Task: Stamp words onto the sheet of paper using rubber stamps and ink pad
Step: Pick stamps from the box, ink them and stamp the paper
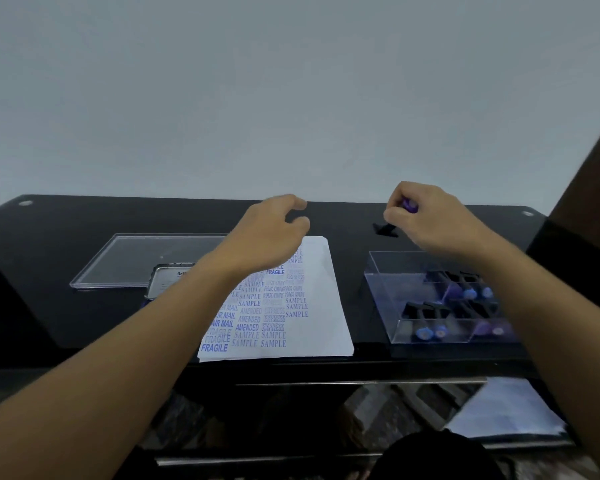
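- Centre right of the frame: right hand [426,221], fingers clenched on a stamp [386,230], pinching its purple handle near the top. Black base of the stamp pointing down and to the left, raised over the black table [84,220], just beyond the far edge of the clear box [384,296].
- Centre of the frame: left hand [267,233], fingers released and loosely bent, thumb and forefinger apart, holding nothing. Placed over the upper left part of the sheet of paper [321,323]; touching the sheet or not, impossible to tell.
- Lower centre: the sheet of paper, flat on the table, between the ink pad [168,277] and the clear box. Left and middle part filled with columns of blue stamped words, among them FRAGILE, SAMPLE, AIR MAIL, AMENDED, EXPRESS and FAX OUT. Right strip of the sheet blank.
- Left of the sheet: the ink pad, a flat metal tin, partly hidden behind the left forearm. Open or closed, not possible to tell.
- Behind the ink pad, toward the middle left: a clear flat lid [129,258] lying on the table, its near edge overlapped by the tin.
- Right of the sheet: the clear box, with several spare stamps [425,332] lying on their sides inside, rounded blue and purple handle ends toward the near wall.
- Lower right corner: loose white papers [506,410] on a lower level under the table top.
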Available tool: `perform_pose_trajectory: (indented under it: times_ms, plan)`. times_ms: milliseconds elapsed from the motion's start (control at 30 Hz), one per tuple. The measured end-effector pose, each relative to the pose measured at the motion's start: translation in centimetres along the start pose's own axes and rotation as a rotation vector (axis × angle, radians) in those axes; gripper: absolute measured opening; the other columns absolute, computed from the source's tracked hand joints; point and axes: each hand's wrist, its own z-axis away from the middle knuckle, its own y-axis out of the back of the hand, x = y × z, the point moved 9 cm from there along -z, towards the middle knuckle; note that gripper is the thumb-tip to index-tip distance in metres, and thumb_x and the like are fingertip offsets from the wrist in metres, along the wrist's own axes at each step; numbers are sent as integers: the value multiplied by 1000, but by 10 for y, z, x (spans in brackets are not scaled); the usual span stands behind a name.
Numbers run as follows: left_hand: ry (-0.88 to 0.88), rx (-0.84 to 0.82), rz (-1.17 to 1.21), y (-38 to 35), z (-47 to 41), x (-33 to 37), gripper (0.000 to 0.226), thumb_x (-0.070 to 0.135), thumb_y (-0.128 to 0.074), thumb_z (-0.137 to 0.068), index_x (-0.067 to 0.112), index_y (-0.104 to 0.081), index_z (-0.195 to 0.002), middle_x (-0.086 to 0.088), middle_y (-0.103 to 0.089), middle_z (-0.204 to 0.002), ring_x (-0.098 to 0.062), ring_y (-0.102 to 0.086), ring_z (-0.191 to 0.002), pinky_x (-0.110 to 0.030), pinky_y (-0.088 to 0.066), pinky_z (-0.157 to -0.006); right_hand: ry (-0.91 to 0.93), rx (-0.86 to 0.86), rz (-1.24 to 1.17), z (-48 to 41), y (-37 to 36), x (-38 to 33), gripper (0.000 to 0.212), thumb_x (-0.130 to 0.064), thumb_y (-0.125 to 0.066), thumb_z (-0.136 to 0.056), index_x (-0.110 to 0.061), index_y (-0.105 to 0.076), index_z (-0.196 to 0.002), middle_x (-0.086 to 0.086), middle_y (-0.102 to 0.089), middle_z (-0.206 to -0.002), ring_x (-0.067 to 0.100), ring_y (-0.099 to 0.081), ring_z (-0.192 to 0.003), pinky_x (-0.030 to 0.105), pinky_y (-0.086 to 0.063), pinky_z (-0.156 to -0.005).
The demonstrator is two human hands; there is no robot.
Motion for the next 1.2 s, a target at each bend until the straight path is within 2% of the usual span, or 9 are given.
perform_pose_trajectory:
  times_ms: [100,200,333,433,633,767,867,1033,1200]
  plan:
    - [-58,2,-35,-7,-9,26,42,28,-45,-102,24,-47,-144,8,-46,-148,-9,-47,-127,-16,-31,-93,-32,21,10,4,15,21,11,-28,-56,-97,-21,-61,-90,-3,-63,-90,13,-56,-78,27,-40,-62]
    - [-81,-9,-25,-18,-18,47,42,29,-45,-101,25,-47,-143,8,-45,-148,-7,-49,-115,-9,-31,-81,-63,42,10,10,27,40,12,-31,-57,-97,-22,-61,-90,-4,-62,-90,13,-56,-79,28,-40,-63]
    - [-120,-41,-55,-38,-25,69,44,28,-44,-101,22,-46,-145,6,-44,-150,-12,-45,-132,-20,-29,-95,-117,46,4,17,34,64,14,-34,-55,-98,-23,-62,-92,-4,-63,-88,13,-57,-79,29,-40,-63]
    - [-131,-63,-79,-54,-29,75,45,27,-44,-100,20,-46,-145,4,-46,-149,-13,-43,-135,-20,-28,-98,-180,28,-50,21,32,81,18,-32,-47,-99,-26,-63,-92,-3,-68,-87,16,-63,-83,30,-40,-62]
    - [-75,-121,-53,-101,-33,62,45,24,-44,-99,19,-49,-143,3,-49,-147,-14,-45,-133,-19,-30,-98,-207,-14,-111,21,10,92,25,-26,-42,-98,-26,-67,-95,-3,-72,-85,8,-60,-70,29,-39,-60]
    - [-5,-144,-22,-135,-28,47,47,15,-41,-97,16,-48,-144,0,-47,-149,-15,-43,-136,-19,-29,-101,-176,-95,-80,12,-21,96,17,-26,-50,-95,-28,-67,-97,-9,-70,-91,11,-65,-87,28,-51,-70]
    - [44,-153,-23,-151,-22,39,44,7,-41,-93,10,-53,-135,-6,-52,-142,-22,-49,-129,-31,-39,-103,-150,-171,-35,6,-47,99,10,-25,-55,-93,-24,-64,-98,-8,-66,-96,13,-62,-93,27,-47,-72]
    - [79,-181,7,-165,-16,28,43,6,-42,-94,7,-50,-136,-9,-51,-142,-25,-48,-127,-30,-38,-100,-155,-219,8,-2,-73,106,6,-29,-58,-89,-27,-53,-92,-6,-61,-93,20,-57,-94,46,-49,-89]
    - [64,-198,43,-168,-13,26,52,11,-44,-95,11,-41,-147,-5,-42,-152,-22,-40,-138,-24,-30,-105,-160,-235,21,-4,-86,107,12,-38,-61,-87,-31,-52,-87,-8,-62,-90,19,-57,-94,51,-48,-93]
